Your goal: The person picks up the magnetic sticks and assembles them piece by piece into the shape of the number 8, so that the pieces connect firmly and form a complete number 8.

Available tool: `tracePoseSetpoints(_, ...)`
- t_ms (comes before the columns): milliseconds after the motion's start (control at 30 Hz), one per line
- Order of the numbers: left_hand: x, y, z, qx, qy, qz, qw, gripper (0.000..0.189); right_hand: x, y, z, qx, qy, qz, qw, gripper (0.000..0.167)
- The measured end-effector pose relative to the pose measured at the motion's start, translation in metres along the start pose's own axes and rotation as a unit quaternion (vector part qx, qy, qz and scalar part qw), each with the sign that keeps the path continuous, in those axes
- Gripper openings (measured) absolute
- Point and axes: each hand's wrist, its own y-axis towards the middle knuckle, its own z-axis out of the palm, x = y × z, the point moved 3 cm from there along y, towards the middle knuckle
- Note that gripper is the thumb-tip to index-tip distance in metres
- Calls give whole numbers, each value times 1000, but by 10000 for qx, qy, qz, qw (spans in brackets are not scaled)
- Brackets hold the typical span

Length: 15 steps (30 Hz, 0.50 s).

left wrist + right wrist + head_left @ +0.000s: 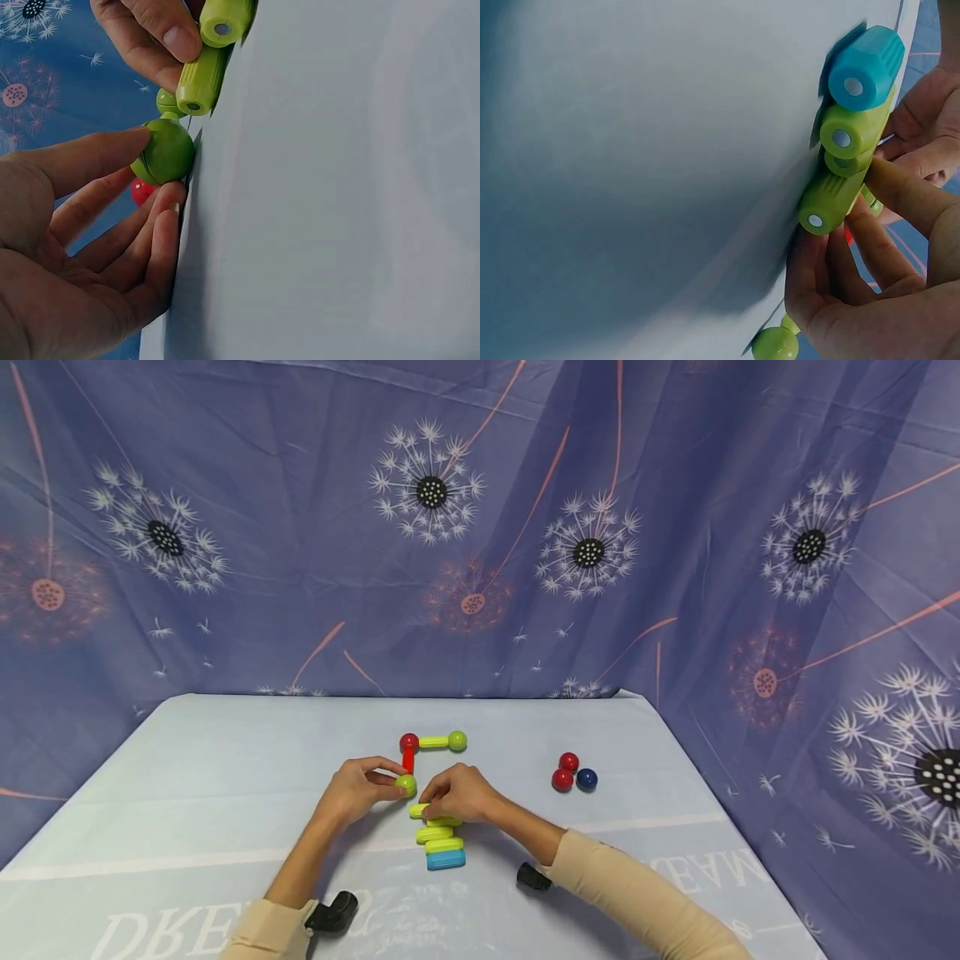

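Note:
My left hand (354, 792) pinches a green ball (406, 786) between thumb and fingers. The ball sits at the near end of a red rod (408, 761), which runs back to a red ball (408, 742). From there a yellow-green rod (432, 742) leads right to another green ball (457, 741). Just right of my left hand, my right hand (463, 793) grips a yellow-green magnetic rod (829, 199) at the far end of a row of loose rods. Its fingers partly cover that end of the row. In the left wrist view, yellow-green rods (201, 82) lie close beside the pinched ball.
Nearer me in the row are more yellow-green rods (435, 834) and a blue rod (446, 860). Two red balls (562, 779) and a dark blue ball (587, 779) sit together to the right. A patterned curtain (300, 527) hangs behind the cloth-covered table (225, 760).

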Motion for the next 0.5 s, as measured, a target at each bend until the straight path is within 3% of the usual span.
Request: tracePoseSetpoints(500, 0, 1, -2, 51, -1, -68, 10000, 26, 0, 1, -7, -153, 42, 63, 9999, 8)
